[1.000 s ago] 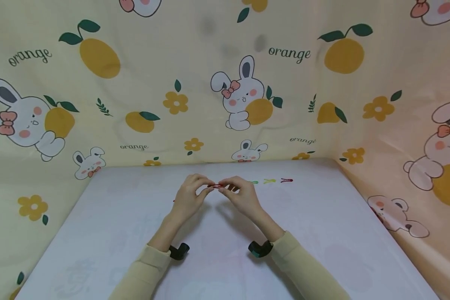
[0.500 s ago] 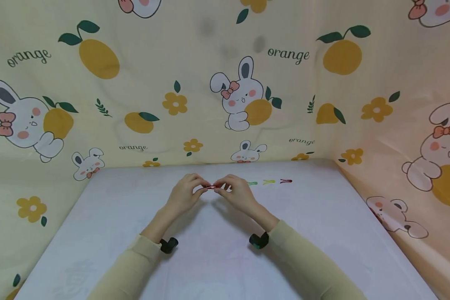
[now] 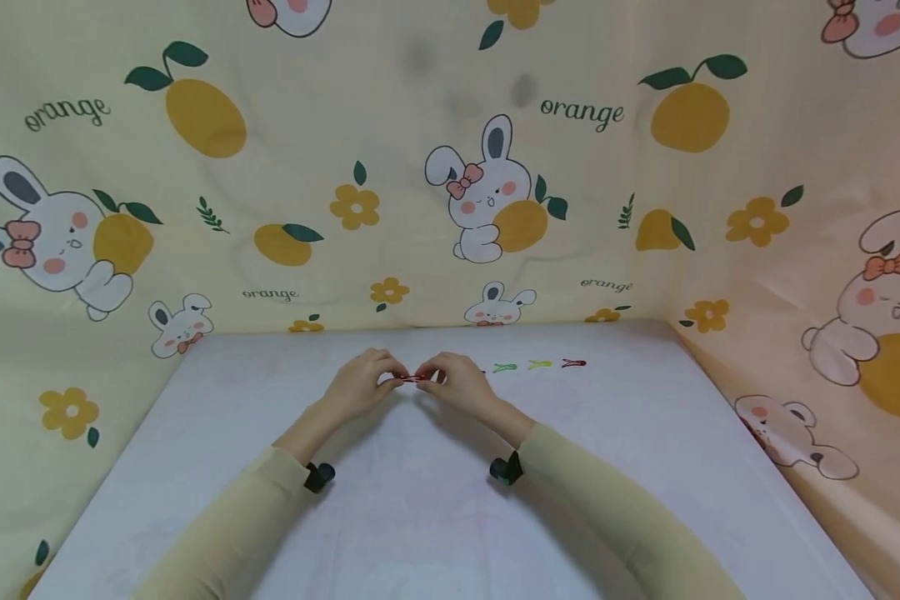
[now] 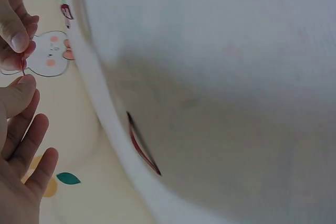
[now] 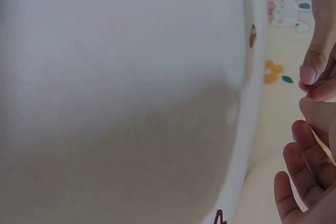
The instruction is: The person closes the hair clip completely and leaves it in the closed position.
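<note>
A small red clip [image 3: 412, 379] is pinched between both hands above the back of the white table. My left hand [image 3: 358, 388] holds its left end by thumb and fingertips; my right hand [image 3: 461, 390] pinches the right end. In the left wrist view the red clip [image 4: 22, 64] shows edge-on between the left hand [image 4: 23, 140] and the right hand [image 4: 13, 24]. Fingers cover most of it in the right wrist view, where the right hand [image 5: 315, 166] is below the left hand [image 5: 321, 40].
Right of the hands, a green clip [image 3: 505, 367], a yellow clip [image 3: 540, 364] and a dark red clip [image 3: 573, 363] lie in a row on the table [image 3: 435, 517]. Another red clip [image 4: 142, 150] lies on the table in the left wrist view. A patterned curtain [image 3: 390, 108] stands behind.
Both hands have moved a little to the left with the red clip between them. The green clip, partly covered by the right hand before, is in full view.
</note>
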### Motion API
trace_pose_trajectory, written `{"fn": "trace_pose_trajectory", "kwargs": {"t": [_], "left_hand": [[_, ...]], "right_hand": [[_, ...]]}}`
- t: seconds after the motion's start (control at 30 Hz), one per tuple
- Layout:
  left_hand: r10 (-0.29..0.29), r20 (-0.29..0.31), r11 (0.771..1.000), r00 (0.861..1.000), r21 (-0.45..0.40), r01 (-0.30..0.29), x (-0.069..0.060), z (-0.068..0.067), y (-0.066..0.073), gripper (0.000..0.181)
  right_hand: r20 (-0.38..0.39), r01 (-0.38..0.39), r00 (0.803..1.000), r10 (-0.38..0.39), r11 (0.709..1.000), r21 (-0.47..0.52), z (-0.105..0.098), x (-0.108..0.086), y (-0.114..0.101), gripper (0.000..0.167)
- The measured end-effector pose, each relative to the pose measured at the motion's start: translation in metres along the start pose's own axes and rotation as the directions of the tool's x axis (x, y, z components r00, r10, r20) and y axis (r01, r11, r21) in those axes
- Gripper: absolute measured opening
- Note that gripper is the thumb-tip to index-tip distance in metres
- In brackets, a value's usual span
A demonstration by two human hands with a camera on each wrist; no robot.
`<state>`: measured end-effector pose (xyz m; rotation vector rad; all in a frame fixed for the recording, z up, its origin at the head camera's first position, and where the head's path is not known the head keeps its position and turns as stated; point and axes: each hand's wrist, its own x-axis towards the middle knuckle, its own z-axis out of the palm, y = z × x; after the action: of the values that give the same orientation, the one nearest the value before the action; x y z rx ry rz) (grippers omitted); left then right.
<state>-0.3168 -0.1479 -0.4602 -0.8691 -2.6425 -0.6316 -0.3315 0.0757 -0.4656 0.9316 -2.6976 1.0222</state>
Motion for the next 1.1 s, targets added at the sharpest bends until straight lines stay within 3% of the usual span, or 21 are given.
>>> {"fn": "trace_pose_trajectory", "kwargs": {"t": [0.33, 0.6, 0.87, 1.1], "left_hand": [[-0.012, 0.119, 0.999, 0.993, 0.051, 0.006, -0.005, 0.003, -0.011, 0.011], [0.013, 0.129, 0.997, 0.992, 0.071, -0.022, -0.009, 0.006, -0.016, 0.012], [-0.031, 0.187, 0.998, 0.982, 0.064, 0.019, -0.013, 0.004, -0.019, 0.014], [-0.015, 0.197, 0.996, 0.98, 0.084, -0.002, -0.016, 0.005, -0.023, 0.012]], "right_hand": [[0.115, -0.063, 0.991, 0.067, 0.997, -0.045, 0.016, 0.007, 0.0, 0.011], [0.136, -0.068, 0.988, 0.076, 0.996, -0.061, 0.028, 0.011, 0.002, 0.013], [0.16, -0.083, 0.983, 0.093, 0.994, -0.067, 0.036, 0.013, 0.0, 0.01], [0.177, -0.091, 0.979, 0.104, 0.993, -0.08, 0.039, 0.015, -0.006, 0.009]]}}
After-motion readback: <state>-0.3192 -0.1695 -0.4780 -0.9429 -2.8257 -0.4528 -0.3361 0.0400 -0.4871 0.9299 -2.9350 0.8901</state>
